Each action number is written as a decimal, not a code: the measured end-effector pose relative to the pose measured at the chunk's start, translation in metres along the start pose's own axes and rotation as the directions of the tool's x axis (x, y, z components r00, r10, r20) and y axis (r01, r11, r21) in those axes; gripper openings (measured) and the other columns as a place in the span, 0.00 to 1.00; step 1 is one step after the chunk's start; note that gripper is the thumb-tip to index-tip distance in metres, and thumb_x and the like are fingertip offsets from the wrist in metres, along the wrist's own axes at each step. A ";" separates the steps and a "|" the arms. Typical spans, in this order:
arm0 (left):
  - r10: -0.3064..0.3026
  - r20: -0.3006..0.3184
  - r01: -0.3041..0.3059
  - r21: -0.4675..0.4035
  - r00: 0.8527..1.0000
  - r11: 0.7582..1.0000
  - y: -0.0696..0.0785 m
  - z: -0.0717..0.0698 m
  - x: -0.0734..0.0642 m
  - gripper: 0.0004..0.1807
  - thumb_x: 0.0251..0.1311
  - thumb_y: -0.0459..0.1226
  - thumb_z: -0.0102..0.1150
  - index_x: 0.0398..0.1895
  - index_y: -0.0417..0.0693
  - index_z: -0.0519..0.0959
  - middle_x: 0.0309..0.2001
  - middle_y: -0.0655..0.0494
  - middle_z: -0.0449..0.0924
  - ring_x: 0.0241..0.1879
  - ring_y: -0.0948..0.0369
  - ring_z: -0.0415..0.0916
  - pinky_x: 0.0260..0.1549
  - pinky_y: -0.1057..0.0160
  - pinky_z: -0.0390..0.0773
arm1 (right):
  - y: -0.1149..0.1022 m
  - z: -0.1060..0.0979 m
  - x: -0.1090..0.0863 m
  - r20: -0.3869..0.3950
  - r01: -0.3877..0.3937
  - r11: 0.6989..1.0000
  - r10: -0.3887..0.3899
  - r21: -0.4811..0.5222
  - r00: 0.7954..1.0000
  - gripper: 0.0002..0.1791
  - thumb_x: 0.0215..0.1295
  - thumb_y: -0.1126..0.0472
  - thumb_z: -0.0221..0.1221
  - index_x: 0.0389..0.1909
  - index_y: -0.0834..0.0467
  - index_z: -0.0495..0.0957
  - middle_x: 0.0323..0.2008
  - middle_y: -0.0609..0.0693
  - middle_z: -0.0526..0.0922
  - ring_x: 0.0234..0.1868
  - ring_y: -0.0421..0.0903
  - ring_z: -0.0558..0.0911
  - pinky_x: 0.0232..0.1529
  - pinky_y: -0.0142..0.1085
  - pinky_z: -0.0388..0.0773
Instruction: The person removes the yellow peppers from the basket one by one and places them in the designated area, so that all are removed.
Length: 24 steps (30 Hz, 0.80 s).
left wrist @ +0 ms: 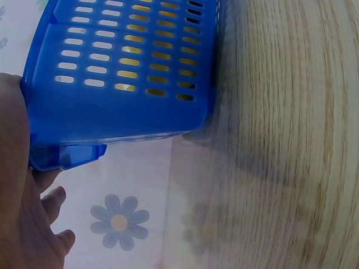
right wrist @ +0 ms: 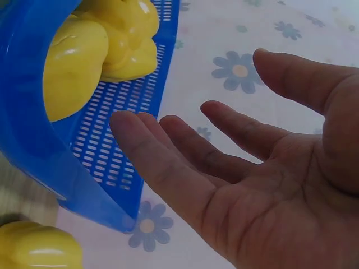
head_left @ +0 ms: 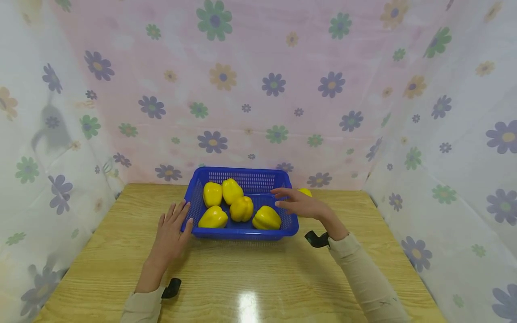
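A blue plastic basket (head_left: 246,233) with slotted walls holds several glossy yellow bell peppers (head_left: 241,209), grouped mostly toward its left side. My left hand (head_left: 169,235) lies at the basket's left rim with its fingers extended; in the left wrist view the fingertips are partly behind the rim. Over the right rim hovers my right hand (head_left: 304,206), fingers spread and slightly bent, nothing in it. One more yellow bell pepper (head_left: 305,192) sits on the table outside the basket, mostly hidden behind the right hand; the right wrist view shows that loose pepper (right wrist: 39,246) beside the basket.
The basket stands at the back of a wood-grain table (head_left: 226,278), near a flower-patterned pink cloth (head_left: 250,89). White flowered cloth hangs along the left and right sides. Each wrist carries a black camera mount (head_left: 171,288).
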<state>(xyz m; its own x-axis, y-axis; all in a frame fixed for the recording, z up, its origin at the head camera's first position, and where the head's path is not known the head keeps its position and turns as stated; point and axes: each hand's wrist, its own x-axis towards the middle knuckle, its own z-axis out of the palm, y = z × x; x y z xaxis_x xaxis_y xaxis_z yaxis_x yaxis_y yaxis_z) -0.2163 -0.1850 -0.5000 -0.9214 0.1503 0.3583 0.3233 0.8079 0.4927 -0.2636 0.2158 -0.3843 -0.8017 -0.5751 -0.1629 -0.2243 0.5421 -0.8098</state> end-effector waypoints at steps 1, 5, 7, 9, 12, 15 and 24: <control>0.000 0.001 0.000 0.002 1.000 1.000 0.000 0.000 0.000 0.31 0.79 0.45 0.44 0.78 0.41 0.61 0.78 0.40 0.56 0.78 0.35 0.46 0.70 0.27 0.45 | 0.001 0.001 0.002 0.005 -0.003 1.000 0.003 -0.006 1.000 0.30 0.80 0.54 0.50 0.78 0.59 0.59 0.72 0.64 0.66 0.67 0.61 0.74 0.63 0.53 0.77; -0.002 0.009 0.002 -0.001 1.000 1.000 0.000 0.000 0.001 0.31 0.79 0.46 0.43 0.78 0.41 0.61 0.79 0.40 0.56 0.78 0.35 0.46 0.71 0.27 0.45 | 0.004 0.003 0.010 0.023 -0.022 0.999 0.023 -0.027 0.999 0.30 0.80 0.56 0.50 0.77 0.60 0.59 0.71 0.65 0.66 0.66 0.62 0.75 0.62 0.54 0.78; -0.001 0.012 0.001 -0.002 1.000 1.000 0.000 0.000 0.001 0.31 0.79 0.45 0.43 0.78 0.41 0.60 0.79 0.40 0.56 0.78 0.35 0.46 0.71 0.27 0.45 | 0.006 0.004 0.015 0.027 -0.040 0.998 0.041 -0.039 0.999 0.30 0.80 0.56 0.50 0.77 0.60 0.60 0.71 0.65 0.67 0.65 0.62 0.75 0.61 0.53 0.78; 0.000 0.015 0.000 -0.004 1.000 1.000 0.000 -0.001 0.001 0.31 0.79 0.45 0.43 0.78 0.41 0.60 0.79 0.40 0.55 0.78 0.35 0.45 0.71 0.28 0.44 | 0.008 0.005 0.019 0.032 -0.056 0.997 0.057 -0.049 0.998 0.29 0.80 0.56 0.51 0.77 0.60 0.61 0.70 0.65 0.67 0.65 0.63 0.76 0.60 0.52 0.79; 0.000 0.017 0.000 0.000 1.000 1.000 0.001 -0.001 0.002 0.31 0.79 0.46 0.43 0.78 0.41 0.60 0.79 0.40 0.55 0.78 0.35 0.45 0.71 0.28 0.44 | 0.010 0.005 0.025 0.042 -0.073 0.995 0.076 -0.073 0.996 0.29 0.80 0.55 0.51 0.76 0.60 0.63 0.70 0.65 0.69 0.65 0.63 0.76 0.60 0.52 0.79; -0.003 0.017 0.003 -0.001 1.000 1.000 0.001 -0.001 0.002 0.31 0.79 0.46 0.43 0.79 0.41 0.60 0.79 0.41 0.55 0.78 0.36 0.45 0.71 0.28 0.43 | 0.011 0.007 0.030 0.060 -0.092 0.992 0.097 -0.081 0.994 0.28 0.79 0.55 0.51 0.75 0.60 0.64 0.70 0.63 0.70 0.65 0.61 0.76 0.61 0.53 0.78; -0.002 0.012 0.002 0.003 1.000 1.000 0.000 0.000 0.002 0.31 0.79 0.46 0.43 0.79 0.42 0.60 0.79 0.40 0.56 0.78 0.35 0.45 0.71 0.27 0.44 | 0.016 0.009 0.047 0.135 -0.149 0.984 0.161 -0.095 0.978 0.29 0.78 0.57 0.53 0.76 0.62 0.63 0.74 0.66 0.65 0.69 0.60 0.73 0.62 0.55 0.77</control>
<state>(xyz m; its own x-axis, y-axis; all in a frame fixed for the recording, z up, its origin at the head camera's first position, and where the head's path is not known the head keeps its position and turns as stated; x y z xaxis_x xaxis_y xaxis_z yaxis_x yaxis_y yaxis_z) -0.2178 -0.1845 -0.4994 -0.9248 0.1555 0.3473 0.3206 0.8101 0.4909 -0.2996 0.1923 -0.4101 -0.7450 -0.5575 -0.3663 -0.1537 0.6778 -0.7190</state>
